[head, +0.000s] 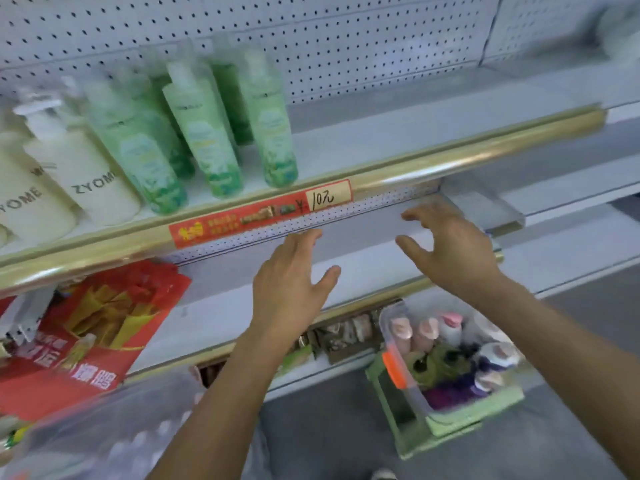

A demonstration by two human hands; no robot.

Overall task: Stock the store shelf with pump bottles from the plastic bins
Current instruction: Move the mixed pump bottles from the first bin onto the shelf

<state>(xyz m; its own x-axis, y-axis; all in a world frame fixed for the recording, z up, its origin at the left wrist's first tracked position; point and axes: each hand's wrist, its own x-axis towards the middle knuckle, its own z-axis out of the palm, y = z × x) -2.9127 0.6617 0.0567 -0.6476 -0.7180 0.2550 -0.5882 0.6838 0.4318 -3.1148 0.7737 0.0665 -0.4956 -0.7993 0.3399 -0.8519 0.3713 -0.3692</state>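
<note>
Bright even light, glare on the gold shelf rail [450,168], motion blur, curved edges.

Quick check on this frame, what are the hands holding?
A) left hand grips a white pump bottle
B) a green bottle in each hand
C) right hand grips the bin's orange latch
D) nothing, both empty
D: the left hand and right hand both hang open with spread fingers in front of the bare lower shelf, no bottle in either.

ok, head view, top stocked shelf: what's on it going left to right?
White ZYOME pump bottles → green bottles → bare shelf. On the rail below the green bottles sits a red price tag reading 10.
</note>
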